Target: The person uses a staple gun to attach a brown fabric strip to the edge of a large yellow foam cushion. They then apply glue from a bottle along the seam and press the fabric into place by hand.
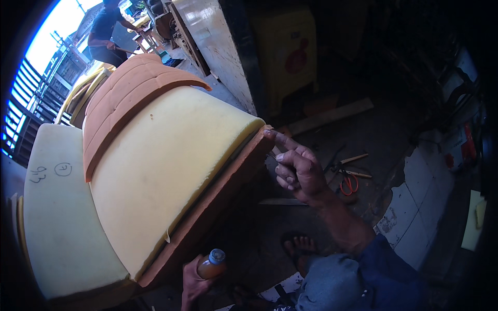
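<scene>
A large block of cream foam stands before me at a slant, with a layer of orange foam along its near side. My right hand is at the block's right corner. Its index finger reaches out to touch the end of the orange layer, while the thumb and other fingers are curled in. A small pale sliver shows by the thumb; I cannot make out what it is. Below the block's near end, my left hand is wrapped round a bottle with amber contents and a grey-blue cap.
A curved, scored orange foam sheet lies over the block's far end. Left of it stands a pale foam panel with handwritten marks. Orange-handled scissors and wooden-handled pliers lie on the floor. A co-worker works at the back left.
</scene>
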`<state>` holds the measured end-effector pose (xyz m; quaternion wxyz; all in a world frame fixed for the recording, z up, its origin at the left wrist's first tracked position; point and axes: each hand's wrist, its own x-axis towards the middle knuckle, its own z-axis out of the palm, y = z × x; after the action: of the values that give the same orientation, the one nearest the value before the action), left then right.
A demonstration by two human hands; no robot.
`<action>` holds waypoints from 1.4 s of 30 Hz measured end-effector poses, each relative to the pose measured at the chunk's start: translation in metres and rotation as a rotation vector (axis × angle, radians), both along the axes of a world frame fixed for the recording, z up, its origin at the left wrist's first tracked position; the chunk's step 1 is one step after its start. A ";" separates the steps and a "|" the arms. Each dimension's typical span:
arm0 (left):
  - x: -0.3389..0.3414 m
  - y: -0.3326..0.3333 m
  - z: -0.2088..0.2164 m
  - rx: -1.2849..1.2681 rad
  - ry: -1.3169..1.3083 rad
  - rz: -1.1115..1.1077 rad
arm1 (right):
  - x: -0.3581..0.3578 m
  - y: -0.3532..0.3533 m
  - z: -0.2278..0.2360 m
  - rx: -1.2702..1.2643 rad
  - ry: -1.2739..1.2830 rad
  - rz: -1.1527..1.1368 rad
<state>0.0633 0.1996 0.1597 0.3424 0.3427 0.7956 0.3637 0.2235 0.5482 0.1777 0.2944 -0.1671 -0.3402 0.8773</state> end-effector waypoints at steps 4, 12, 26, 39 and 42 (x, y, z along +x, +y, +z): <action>0.000 0.041 0.028 -0.096 0.068 -0.186 | 0.001 0.045 -0.026 0.092 -0.169 -0.057; 0.014 0.083 0.049 -0.268 0.118 -0.353 | -0.011 0.023 -0.017 0.707 -0.343 -0.029; 0.026 0.069 0.031 -0.346 0.073 -0.331 | -0.030 -0.025 -0.039 1.186 -0.397 -0.324; 0.018 0.091 0.036 -0.148 0.125 -0.460 | -0.016 -0.013 -0.034 1.137 -0.651 -0.395; 0.020 0.095 0.041 -0.118 0.119 -0.472 | -0.023 0.033 -0.034 1.110 -0.799 -0.464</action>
<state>0.0834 0.2950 0.2002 0.3897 0.5195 0.7320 0.2059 0.2004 0.5812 0.1437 0.3675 -0.3689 -0.7732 0.3618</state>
